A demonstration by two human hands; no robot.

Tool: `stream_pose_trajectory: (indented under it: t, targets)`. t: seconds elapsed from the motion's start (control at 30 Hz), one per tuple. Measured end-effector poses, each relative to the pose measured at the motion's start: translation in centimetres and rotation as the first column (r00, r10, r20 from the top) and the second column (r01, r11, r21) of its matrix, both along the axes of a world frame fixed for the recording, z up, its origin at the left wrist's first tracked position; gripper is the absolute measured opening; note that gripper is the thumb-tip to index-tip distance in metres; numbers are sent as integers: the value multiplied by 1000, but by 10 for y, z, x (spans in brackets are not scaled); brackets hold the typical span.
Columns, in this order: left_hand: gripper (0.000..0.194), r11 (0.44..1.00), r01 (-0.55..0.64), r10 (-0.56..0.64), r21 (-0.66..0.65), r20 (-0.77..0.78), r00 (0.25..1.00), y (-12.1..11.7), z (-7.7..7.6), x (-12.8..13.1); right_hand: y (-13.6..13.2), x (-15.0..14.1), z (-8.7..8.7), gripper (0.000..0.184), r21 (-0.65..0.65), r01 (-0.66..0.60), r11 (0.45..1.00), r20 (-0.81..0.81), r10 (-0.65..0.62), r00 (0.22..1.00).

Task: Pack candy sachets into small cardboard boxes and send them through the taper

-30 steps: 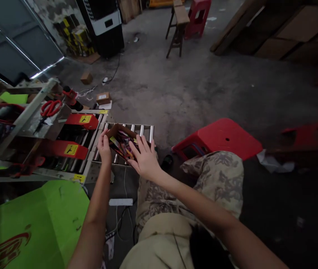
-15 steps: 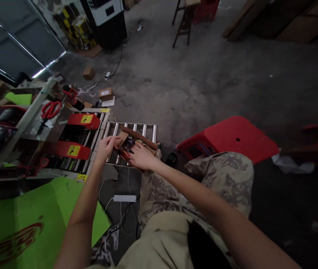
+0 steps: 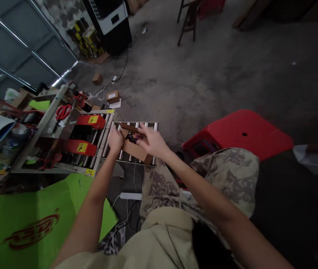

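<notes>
A small open cardboard box [image 3: 135, 150] sits on the short roller conveyor [image 3: 155, 127], its flaps raised. Colourful packets [image 3: 133, 137] show inside, too small to make out closely. My left hand [image 3: 116, 139] is closed on the box's left end, by a flap. Over the box's right side is my right hand [image 3: 153, 142], with thumb and forefinger apart near the far flap [image 3: 129, 127]. Whether its fingertips touch that flap is hard to tell.
Left of the rollers stands a machine with red guides [image 3: 91, 121] and red-handled scissors [image 3: 64, 111] on top. A green printed sheet [image 3: 72, 209] lies nearer me. At right is a red plastic stool [image 3: 245, 127]. A power strip [image 3: 131, 196] lies on the floor.
My right hand has lifted from the packets in the box and moved right to its far side. The near flap now stands in view. The camera view has shifted slightly.
</notes>
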State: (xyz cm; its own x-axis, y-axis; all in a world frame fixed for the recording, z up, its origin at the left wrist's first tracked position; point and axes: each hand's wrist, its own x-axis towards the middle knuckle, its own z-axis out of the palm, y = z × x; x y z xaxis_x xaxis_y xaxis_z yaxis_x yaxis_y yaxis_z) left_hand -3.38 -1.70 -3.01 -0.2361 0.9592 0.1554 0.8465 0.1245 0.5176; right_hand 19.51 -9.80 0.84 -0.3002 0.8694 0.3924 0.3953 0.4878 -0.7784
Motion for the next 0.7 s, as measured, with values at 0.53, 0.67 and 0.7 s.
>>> stream_pose_trajectory:
  t: [0.53, 0.67, 0.7]
  targets:
    - [82, 862, 427, -473, 275, 132, 871, -89, 2, 47, -23, -1, -39, 62, 99, -156, 983, 111, 144, 983]
    - [111, 748, 658, -662, -86, -162, 731, -106, 8, 71, -4, 17, -47, 82, -218, -169, 961, -343, 87, 935]
    - [114, 761, 639, -645, -111, -229, 729, -109, 8, 78, -1, 23, -51, 83, -280, -168, 945, -439, 30, 898]
